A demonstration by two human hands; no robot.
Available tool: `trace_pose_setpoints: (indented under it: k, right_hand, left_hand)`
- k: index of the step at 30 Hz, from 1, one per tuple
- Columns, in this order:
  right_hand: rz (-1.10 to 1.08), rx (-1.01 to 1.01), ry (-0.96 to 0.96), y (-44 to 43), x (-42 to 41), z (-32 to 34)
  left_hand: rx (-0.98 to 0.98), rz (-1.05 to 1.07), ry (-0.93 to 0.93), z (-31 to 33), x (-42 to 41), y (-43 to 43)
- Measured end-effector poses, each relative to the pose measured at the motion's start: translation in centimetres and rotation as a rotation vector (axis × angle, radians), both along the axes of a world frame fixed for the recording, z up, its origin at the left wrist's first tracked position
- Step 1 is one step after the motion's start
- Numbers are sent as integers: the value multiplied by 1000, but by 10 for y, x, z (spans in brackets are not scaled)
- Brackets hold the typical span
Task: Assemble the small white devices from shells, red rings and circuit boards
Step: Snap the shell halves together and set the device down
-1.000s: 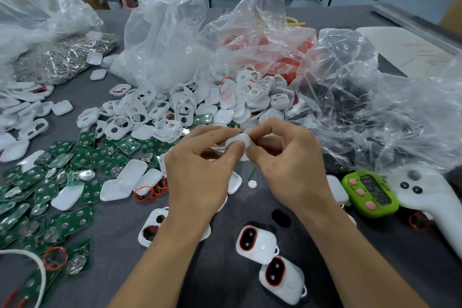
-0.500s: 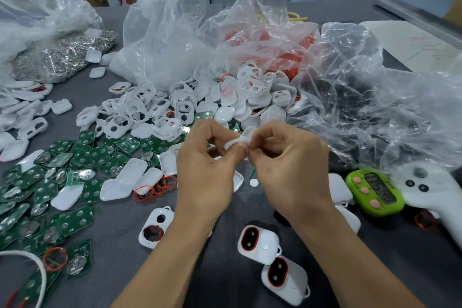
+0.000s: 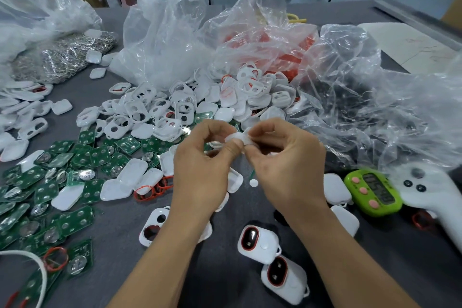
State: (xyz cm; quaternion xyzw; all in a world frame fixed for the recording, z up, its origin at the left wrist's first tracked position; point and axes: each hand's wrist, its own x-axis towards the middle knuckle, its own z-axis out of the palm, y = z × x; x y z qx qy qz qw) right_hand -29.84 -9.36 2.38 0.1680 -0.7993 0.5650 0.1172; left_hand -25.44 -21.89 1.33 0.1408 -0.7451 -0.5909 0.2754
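Single head-worn wide-angle view, angled forward and down.
It looks from close above the left hand [image 3: 200, 175] and right hand [image 3: 287, 170], centred over the dark grey surface [image 3: 117, 237]; beyond them, clear crumpled plastic bags [image 3: 165, 40] fill the far side.

Grey table [image 3: 117, 240] lying bare only in narrow lanes near the front edge, circuit boards [image 3: 75, 220] spreading left, shell pile [image 3: 160, 112] and plastic bags [image 3: 375, 112] blocking ahead (timer [image 3: 372, 192] crowding right)

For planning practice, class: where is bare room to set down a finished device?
Bare grey tabletop: below the green plastic timer, beside the right forearm. Crowded: flat green circuit boards at left, white plastic shells heaped centre.
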Motion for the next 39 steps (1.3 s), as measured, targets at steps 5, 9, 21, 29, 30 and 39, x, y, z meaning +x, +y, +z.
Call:
trace_pose_setpoints:
  k: [5,9,21,29,30,39]
  right_hand:
    - [-70,157,304,1,5,-1]
    - [64,-1,92,0,4,3]
    - [145,-164,-312,0,-8,-2]
    - [249,-268,-516,5,-16,-4]
    - [268,-296,-545,4,-17,-3]
    - [123,-157,-486,4,-17,-11]
  left_hand:
    - [483,-193,0,3,1,7]
    - [783,-279,52,9,-3,-1]
    - [638,-191,-7,4,-5,-12]
    - [507,-201,1,4,-2,-7]
    - [508,-205,-1,5,-2,-8]
    - [381,-255,-67,4,2,-9]
